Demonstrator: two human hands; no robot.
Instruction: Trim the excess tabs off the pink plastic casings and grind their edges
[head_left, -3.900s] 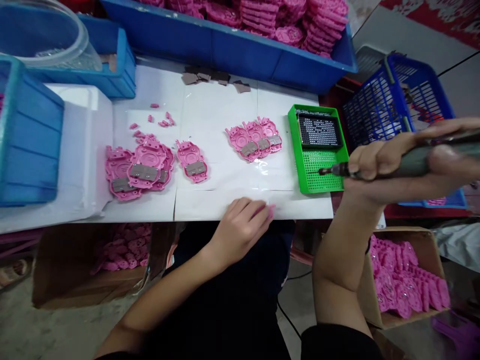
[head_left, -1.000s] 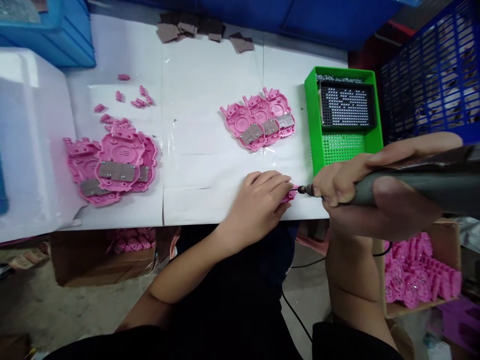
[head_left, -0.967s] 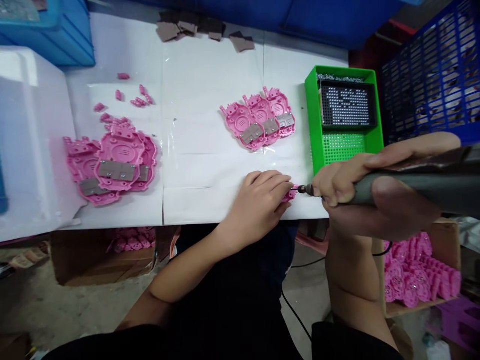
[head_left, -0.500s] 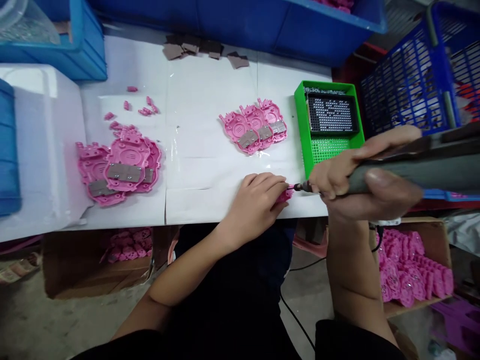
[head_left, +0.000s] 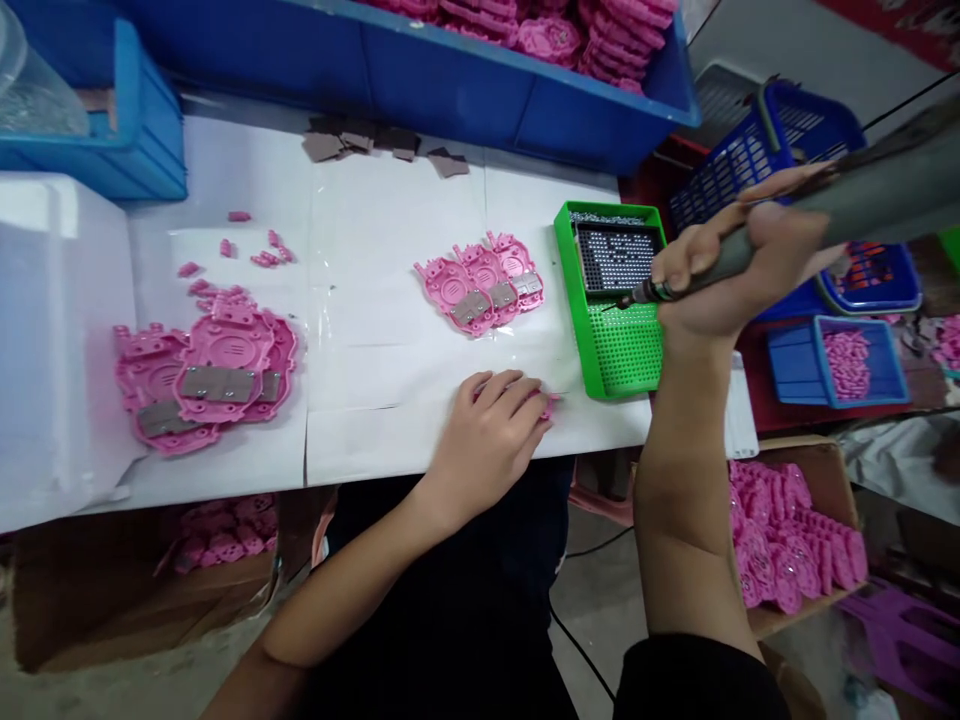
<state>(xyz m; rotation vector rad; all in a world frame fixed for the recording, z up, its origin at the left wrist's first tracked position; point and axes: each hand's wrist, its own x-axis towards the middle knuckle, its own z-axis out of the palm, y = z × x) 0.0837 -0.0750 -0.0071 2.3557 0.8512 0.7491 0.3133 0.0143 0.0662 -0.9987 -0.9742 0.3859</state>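
My left hand (head_left: 495,430) is closed over a pink plastic part (head_left: 546,404) near the table's front edge; most of the part is hidden beneath the fingers. My right hand (head_left: 720,255) grips a grey electric screwdriver (head_left: 862,200), its tip over the green tray (head_left: 589,340). A black perforated plate (head_left: 619,255) with rows of screws sits inside that tray. Behind my left hand, several pink casings (head_left: 454,290) with grey plates screwed on overlap one another. Another group of pink casings (head_left: 229,345) lies at the left, with small pink pieces (head_left: 266,258) beyond it.
Grey plates (head_left: 360,138) lie at the back, before a large blue bin (head_left: 450,95) of pink parts. A white tub (head_left: 60,350) stands at the left. Blue baskets (head_left: 720,165) and a small blue box (head_left: 795,365) are at the right, above a cardboard box (head_left: 832,455) of pink parts.
The screwdriver in my right hand has lifted away from the pink part and moved over the green tray. My left hand stays on the part. The camera view has shifted.
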